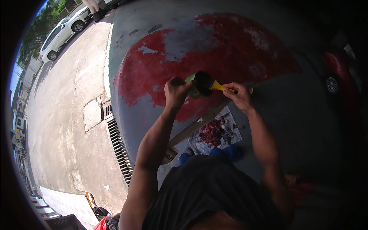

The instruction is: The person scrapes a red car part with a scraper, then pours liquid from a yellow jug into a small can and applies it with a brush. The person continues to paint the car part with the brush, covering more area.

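My left hand [177, 92] grips a small greenish can [190, 79] from its left side. The can is tilted, its dark mouth facing right; what is inside cannot be made out. In my right hand [238, 96] is a yellow-handled tool [218, 86], pinched along the handle. Its wide end reaches the can's mouth, and the tip is hidden in the dark opening. Both hands are held in front of me above a broad, rounded surface [180, 60] covered in red with bare grey patches.
A tan strip [199, 123] runs along the surface's near edge. Newspaper [234, 132] with red scraps [211, 133] lies by my blue footwear [218, 152]. A drain grate [118, 147] borders sunlit concrete on the left. A white car [65, 32] and a red car [339, 73] are parked farther off.
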The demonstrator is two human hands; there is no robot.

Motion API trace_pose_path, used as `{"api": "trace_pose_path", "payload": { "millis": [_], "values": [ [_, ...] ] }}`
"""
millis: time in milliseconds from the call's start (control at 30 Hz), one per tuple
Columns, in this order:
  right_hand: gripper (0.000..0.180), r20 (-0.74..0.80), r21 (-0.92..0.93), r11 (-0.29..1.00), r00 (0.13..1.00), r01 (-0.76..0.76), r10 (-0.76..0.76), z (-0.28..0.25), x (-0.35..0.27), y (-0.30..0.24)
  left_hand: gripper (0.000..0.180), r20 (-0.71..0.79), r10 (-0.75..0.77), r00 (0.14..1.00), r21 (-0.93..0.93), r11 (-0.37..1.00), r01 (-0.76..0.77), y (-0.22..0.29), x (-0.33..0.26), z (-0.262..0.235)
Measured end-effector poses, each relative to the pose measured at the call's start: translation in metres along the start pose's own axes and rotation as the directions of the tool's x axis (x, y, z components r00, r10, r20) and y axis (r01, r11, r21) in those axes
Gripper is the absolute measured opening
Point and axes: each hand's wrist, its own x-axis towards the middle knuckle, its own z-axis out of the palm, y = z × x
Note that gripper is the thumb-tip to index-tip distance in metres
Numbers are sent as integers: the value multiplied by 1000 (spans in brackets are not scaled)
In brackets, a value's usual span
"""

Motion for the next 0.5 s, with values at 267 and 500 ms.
{"api": "trace_pose_path", "payload": {
  "millis": [267,500],
  "values": [
    [25,-196,299,954,977,-19,81,-42,12,22,44,-51,-110,993,-210,973,97,-19,42,-6],
    [25,-199,-414,908,980,-68,-18,-38,116,33,38,-140,-216,966,-350,924,156,-16,38,-46]
  ]
}}
